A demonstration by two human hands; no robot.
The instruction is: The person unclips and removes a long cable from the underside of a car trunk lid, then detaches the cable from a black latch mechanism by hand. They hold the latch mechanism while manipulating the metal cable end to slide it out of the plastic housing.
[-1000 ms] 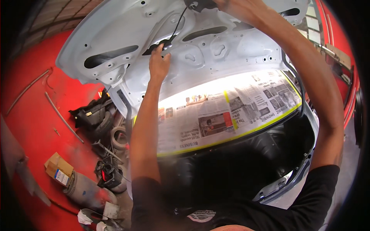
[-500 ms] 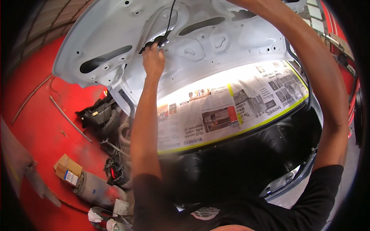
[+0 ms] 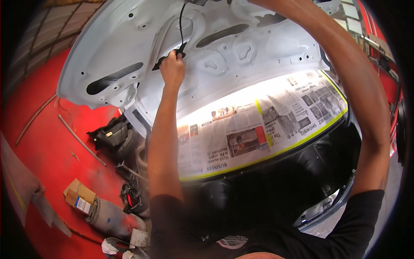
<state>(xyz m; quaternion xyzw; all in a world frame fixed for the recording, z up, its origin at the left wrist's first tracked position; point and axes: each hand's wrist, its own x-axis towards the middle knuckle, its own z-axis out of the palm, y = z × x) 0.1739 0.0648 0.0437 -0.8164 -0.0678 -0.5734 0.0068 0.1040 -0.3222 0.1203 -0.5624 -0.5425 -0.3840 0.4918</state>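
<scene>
My left hand reaches up to the underside of a raised pale grey trunk lid. Its fingers are closed at the edge of a dark slot in the lid, pinching the lower end of a black cable. The cable runs up from my fingertips toward the top of the picture; what lies inside the slot is hidden. Raised across the upper right, my right forearm leaves the picture at the top, so the right hand is out of sight.
Newspaper edged with yellow tape covers the rear window, below the lid. Nearer lies the dark trunk opening. On the red floor at left are a metal drum, a cardboard box, a thin rod and black car parts.
My view has shifted slightly. My left hand stays at the slot, its fingers a little lower on the lid, and the cable hangs straighter above it.
</scene>
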